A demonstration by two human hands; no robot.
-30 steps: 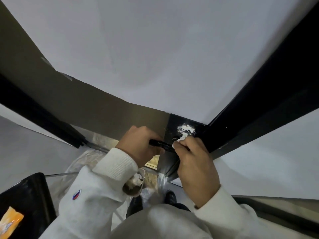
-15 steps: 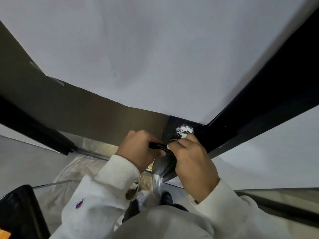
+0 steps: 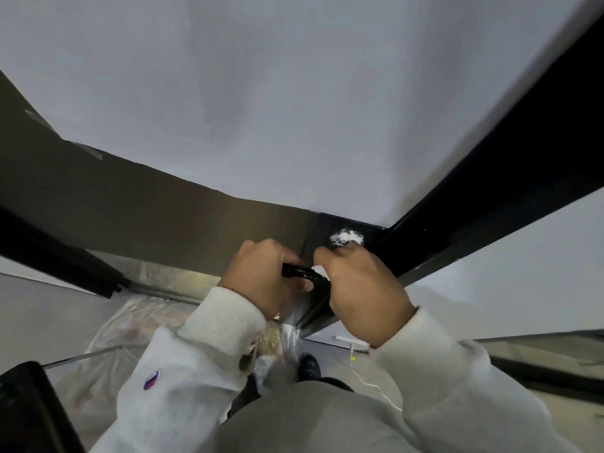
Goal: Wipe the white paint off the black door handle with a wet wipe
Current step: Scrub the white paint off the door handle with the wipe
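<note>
The black door handle (image 3: 302,274) sticks out from the dark edge of the door at centre. My left hand (image 3: 261,279) is closed around its left end. My right hand (image 3: 362,289) is closed on a white wet wipe (image 3: 319,271), pressed against the handle's right part; only a small corner of the wipe shows between the fingers. A patch of white paint (image 3: 346,237) sits on the black door edge just above my right hand.
The black door frame (image 3: 490,191) runs up to the right. A brown door face (image 3: 130,207) lies left of the handle. Clear plastic sheeting (image 3: 130,325) covers the floor below. A black object (image 3: 29,410) stands at the lower left. A white cable (image 3: 366,377) lies on the floor.
My right hand has slid left and down along the handle with the wipe, closing the gap to my left hand. The view has shifted slightly.
</note>
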